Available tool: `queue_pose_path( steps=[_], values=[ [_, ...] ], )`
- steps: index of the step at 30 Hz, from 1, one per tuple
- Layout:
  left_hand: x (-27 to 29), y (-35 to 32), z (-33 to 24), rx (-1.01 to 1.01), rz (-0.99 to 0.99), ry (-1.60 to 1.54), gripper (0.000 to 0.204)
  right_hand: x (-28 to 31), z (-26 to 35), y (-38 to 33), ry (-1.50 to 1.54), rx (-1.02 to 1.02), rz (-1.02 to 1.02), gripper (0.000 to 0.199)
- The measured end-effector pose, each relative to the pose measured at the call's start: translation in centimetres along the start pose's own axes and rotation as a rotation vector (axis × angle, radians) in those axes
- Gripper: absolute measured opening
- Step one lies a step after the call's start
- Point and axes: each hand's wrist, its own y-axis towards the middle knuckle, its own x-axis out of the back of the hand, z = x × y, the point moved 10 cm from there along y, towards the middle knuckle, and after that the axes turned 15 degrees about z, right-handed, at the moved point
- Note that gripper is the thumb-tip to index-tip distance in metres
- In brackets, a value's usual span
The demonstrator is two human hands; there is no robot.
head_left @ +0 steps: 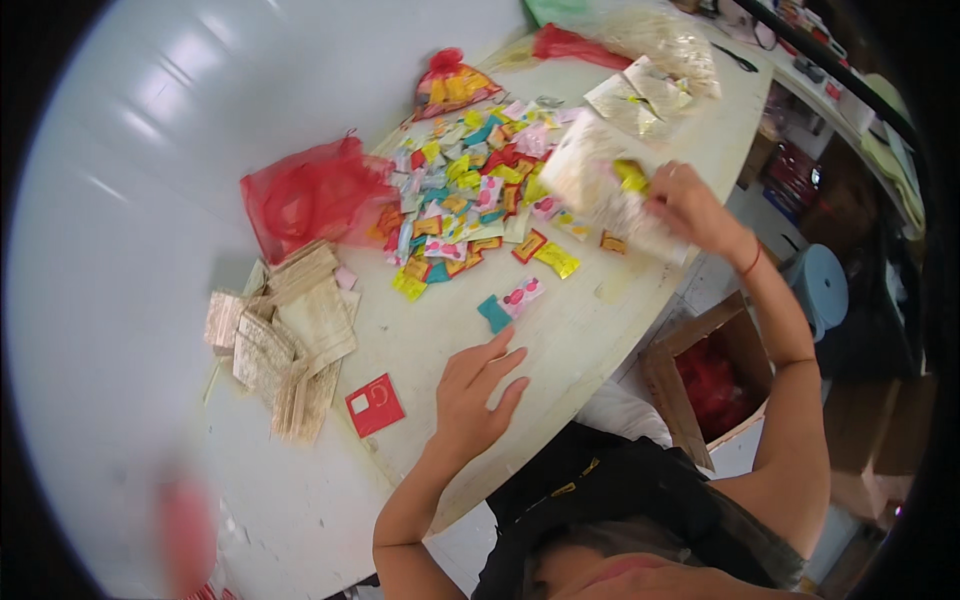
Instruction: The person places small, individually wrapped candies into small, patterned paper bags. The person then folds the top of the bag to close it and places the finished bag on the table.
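My left hand [475,395] is spread over the near part of the table, holding nothing. Its index fingertip reaches a teal wrapped candy [494,313], beside a white candy with pink dots [522,296]. On the right, the fingers of my right hand [692,205] are closed at the edge of a pale see-through pouch [590,170], blurred by motion. A yellow-wrapped candy [630,176] shows at the pouch close to those fingers; whether it lies inside I cannot tell. A brown-and-orange candy [613,242] lies below the pouch. The big heap of mixed wrapped candies [465,190] spreads between and beyond my hands.
Stacked gold-patterned pouches [300,330] and a red card [375,405] lie on the left. Behind them is a red mesh bag [310,195]; a filled one [452,85] stands behind the heap. More pouches [640,95] lie far right. A cardboard box [665,375] stands below the table edge.
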Motion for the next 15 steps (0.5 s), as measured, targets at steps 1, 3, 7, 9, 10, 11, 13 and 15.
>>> queue_pose_path(
  steps=[1,3,7,9,10,11,13,15],
  values=[
    [0.3,-0.8,1.1,0.040,-0.012,-0.003,0.033,-0.9,-3.5,-0.2,-0.019,0.016,0.018,0.012],
    [1.4,-4.1,3.7,0.177,-0.048,0.025,0.031,-3.7,-11.5,-1.6,0.192,-0.098,-0.017,0.014],
    [8.1,-13.0,11.0,0.525,-0.395,0.331,0.039,-6.7,-21.8,-2.3,0.106,-0.320,0.092,0.016],
    [13.6,-17.1,12.5,0.596,-0.596,0.536,0.039,-5.9,-23.9,-1.4,0.027,-0.421,0.044,0.016],
    [15.9,-19.4,13.0,0.674,-0.688,0.653,0.039,-4.0,-22.0,-0.6,-0.121,-0.377,-0.111,0.015],
    [18.2,-22.0,16.0,0.760,-0.688,0.457,0.036,-2.4,-19.4,0.6,-0.255,-0.330,-0.293,0.014],
    [18.8,-26.3,22.2,0.881,-0.672,0.009,0.031,-2.7,-15.5,2.7,-0.148,-0.262,-0.370,0.014],
    [18.4,-27.0,22.6,0.823,-0.627,-0.018,0.022,-3.7,-9.9,4.5,0.022,-0.118,-0.371,0.015]
  ],
)
